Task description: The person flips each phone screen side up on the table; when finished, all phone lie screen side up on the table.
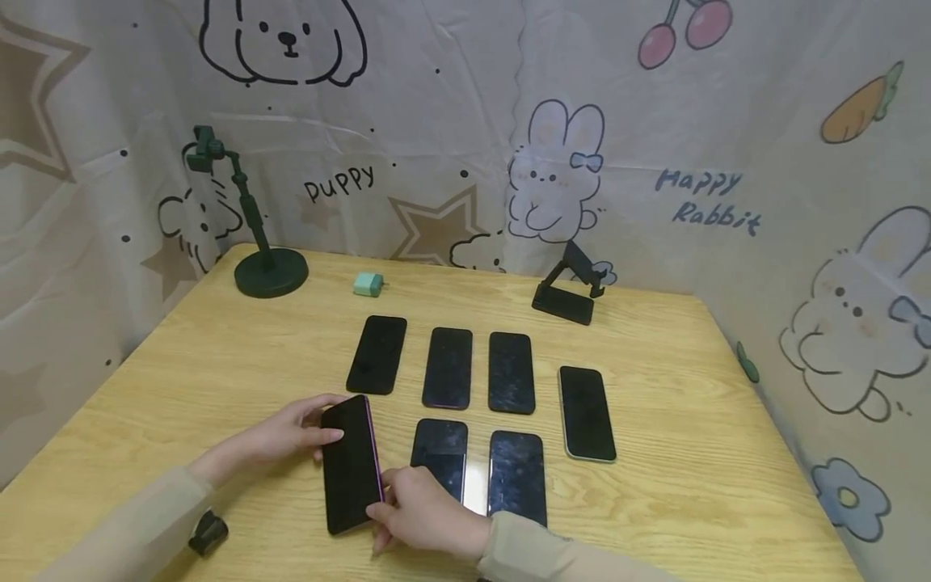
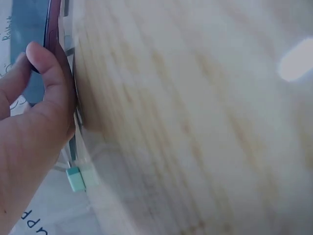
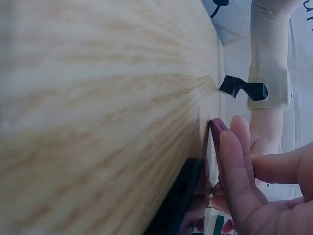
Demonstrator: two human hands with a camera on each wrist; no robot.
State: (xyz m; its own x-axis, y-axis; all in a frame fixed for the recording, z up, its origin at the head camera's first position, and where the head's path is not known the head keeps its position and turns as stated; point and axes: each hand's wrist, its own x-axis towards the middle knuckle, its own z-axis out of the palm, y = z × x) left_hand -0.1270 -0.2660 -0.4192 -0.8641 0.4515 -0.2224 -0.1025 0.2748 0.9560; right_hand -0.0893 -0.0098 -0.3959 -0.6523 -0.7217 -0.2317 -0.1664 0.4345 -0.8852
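In the head view both hands hold one black-screened smartphone [image 1: 349,473] with a purple edge, tilted close over the table. My left hand [image 1: 294,430] grips its upper left side, the thumb lying on the screen. At the lower right corner my right hand [image 1: 429,511] pinches the phone, thumb on the front and fingers behind. In the right wrist view the fingers [image 3: 234,156] lie along the reddish-purple edge. Just right of the held phone are two more phones, a left one [image 1: 440,449] partly covered by my right hand and a right one [image 1: 518,477].
Behind them lie a tilted phone [image 1: 377,354], two middle phones [image 1: 447,368] [image 1: 511,372] and a right-hand phone [image 1: 586,414]. A green stand [image 1: 271,273], a mint charger plug [image 1: 368,284] and a black folding holder [image 1: 563,304] stand at the back of the wooden table [image 1: 691,485].
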